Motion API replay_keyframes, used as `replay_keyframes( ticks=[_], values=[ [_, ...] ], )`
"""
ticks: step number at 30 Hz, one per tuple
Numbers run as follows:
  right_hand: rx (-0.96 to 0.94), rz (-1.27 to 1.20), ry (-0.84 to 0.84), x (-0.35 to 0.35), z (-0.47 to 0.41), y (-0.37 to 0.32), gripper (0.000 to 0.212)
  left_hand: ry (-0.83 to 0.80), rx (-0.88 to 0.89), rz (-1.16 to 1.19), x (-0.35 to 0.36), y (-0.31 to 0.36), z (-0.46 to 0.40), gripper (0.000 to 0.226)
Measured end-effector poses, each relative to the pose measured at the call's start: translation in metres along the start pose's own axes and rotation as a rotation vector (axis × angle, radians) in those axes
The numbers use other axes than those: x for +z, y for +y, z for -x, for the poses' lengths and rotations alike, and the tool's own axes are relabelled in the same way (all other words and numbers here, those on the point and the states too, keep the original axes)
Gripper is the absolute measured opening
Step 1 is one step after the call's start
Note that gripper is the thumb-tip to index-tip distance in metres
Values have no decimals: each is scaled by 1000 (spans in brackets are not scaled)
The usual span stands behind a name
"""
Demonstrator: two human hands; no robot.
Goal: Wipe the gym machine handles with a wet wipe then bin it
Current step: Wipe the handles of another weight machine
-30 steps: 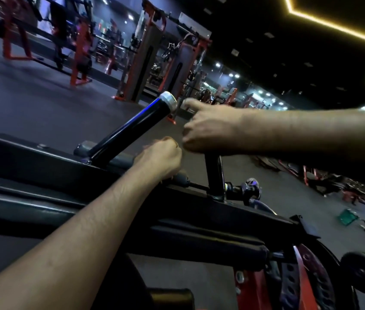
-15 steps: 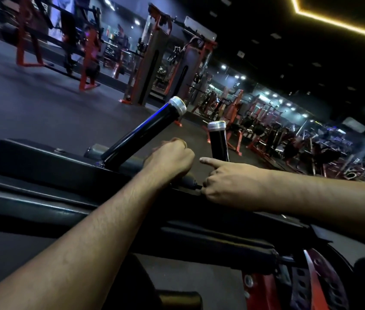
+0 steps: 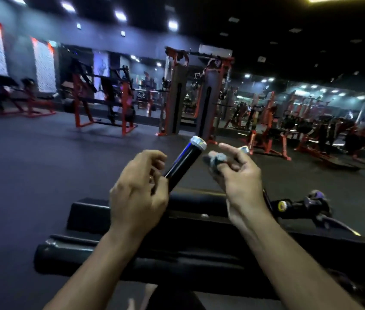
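A: Head view, and the landmark is the black machine handle [image 3: 184, 163], slanting up and to the right with a silver cap at its tip.

B: Left hand [image 3: 140, 193] sits right at the lower end of that handle, fingers curled. Touching it or wrapped round it? I cannot tell; the fingers blur against the bar.

A: And the right hand [image 3: 236, 173]?

B: Just to the right of the handle, apart from it, palm turned upward. It pinches a crumpled grey wet wipe [image 3: 216, 158] between thumb and curled fingers, index finger sticking out straight beyond it.

A: So the wipe is held in the air beside the handle's upper half, near the silver cap, not touching it.

B: Past the index fingertip, a second silver cap [image 3: 244, 149] peeks out, mostly hidden by the hand.

A: Below the handle lies the machine's black padded frame [image 3: 195, 220]. Beyond it, dark gym floor [image 3: 42, 157] and red-framed machines [image 3: 105, 101].
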State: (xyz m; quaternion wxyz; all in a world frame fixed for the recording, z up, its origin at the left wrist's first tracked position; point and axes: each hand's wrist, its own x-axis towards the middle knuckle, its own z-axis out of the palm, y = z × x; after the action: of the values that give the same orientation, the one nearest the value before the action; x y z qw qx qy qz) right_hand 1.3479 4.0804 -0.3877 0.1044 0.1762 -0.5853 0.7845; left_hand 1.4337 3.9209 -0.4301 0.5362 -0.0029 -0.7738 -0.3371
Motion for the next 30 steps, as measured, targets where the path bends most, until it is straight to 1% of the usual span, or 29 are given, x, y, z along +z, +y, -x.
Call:
replay_keyframes(
  ticks=[1,2,4,7,9,12,14,16,18,20,22,25,27,30],
  values=[
    [70,-155,51,13,-2,2,33,-22,-50,-43,-2,-8,-4,30],
    [113,-236,89,25,-2,4,30,-65,-89,-76,-3,-14,-7,29],
    [160,-293,158,41,-2,8,27,-157,-123,-142,0,-18,-6,29],
    [215,-384,232,49,-2,14,23,-230,-116,-220,3,-16,-1,28],
    [224,-367,244,56,1,18,21,-252,-132,-246,3,-15,-2,27],
    [178,-265,171,69,19,32,27,-283,-131,-264,4,-11,-3,29],
    [159,-247,157,71,25,37,27,-295,-135,-269,3,-10,-3,29],
    [181,-325,176,64,20,28,26,-288,-147,-269,3,-10,-4,28],
    [259,-430,192,58,6,17,33,-288,-146,-276,2,-9,-3,27],
    [313,-477,178,56,-5,12,36,-294,-140,-282,1,-8,-4,25],
    [325,-409,119,55,-3,15,35,-303,-140,-288,1,-8,-5,24],
    [309,-234,42,42,8,20,27,-316,-142,-279,0,-9,-4,23],
    [266,-237,73,35,6,14,24,-315,-141,-283,0,-8,-4,22],
    [235,-302,137,42,-9,7,30,-317,-150,-316,0,-7,-4,17]
  ],
)
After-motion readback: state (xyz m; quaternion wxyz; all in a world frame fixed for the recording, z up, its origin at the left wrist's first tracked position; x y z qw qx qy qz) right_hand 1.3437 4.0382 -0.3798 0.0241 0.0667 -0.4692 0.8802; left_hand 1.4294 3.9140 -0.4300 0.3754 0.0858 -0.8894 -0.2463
